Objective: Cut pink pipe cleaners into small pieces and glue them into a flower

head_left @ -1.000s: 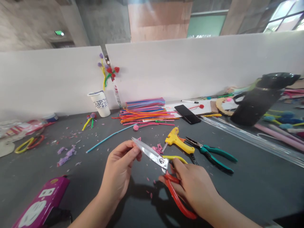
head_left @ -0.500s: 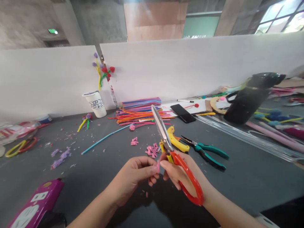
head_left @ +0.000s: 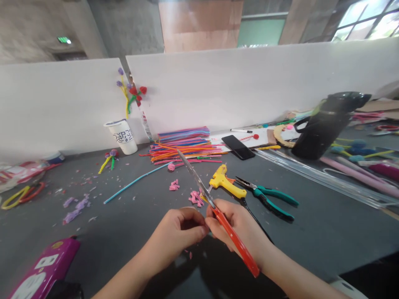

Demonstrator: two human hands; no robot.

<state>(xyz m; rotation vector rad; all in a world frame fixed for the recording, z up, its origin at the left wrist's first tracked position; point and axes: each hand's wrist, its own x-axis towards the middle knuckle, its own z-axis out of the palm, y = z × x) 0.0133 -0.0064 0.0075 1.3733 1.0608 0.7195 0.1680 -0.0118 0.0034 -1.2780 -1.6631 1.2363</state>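
Red-handled scissors (head_left: pixel 237 244) are held in the right grip (head_left: pixel 239 224), seen nearly edge-on, the blades slanting away past the fingers and to the left. Right beside it, the left grip (head_left: pixel 179 236) has thumb and fingertips drawn close together; whether anything sits between them cannot be told. Just beyond the two grips, on the dark desk (head_left: pixel 330 232), lies a loose heap of pink snippets (head_left: pixel 195 198), with a smaller pink cluster (head_left: pixel 174 185) farther out to its left. Past the right grip rests a yellow glue gun (head_left: pixel 229 185), and to the right of that, pliers (head_left: pixel 258 192) with teal handles. Farther ahead of the left grip, a blue fuzzy stem (head_left: pixel 125 189) runs slantwise across the desk; behind it is a pile of many-coloured stems (head_left: pixel 179 153). To the right of the pile lies a black phone (head_left: pixel 238 147). Well left of the left grip are purple scraps (head_left: pixel 77 209) and, nearer the person, a magenta box (head_left: pixel 46 265). Far beyond stands a patterned cup (head_left: pixel 123 137); well off to the right, a black jug (head_left: pixel 321 131).
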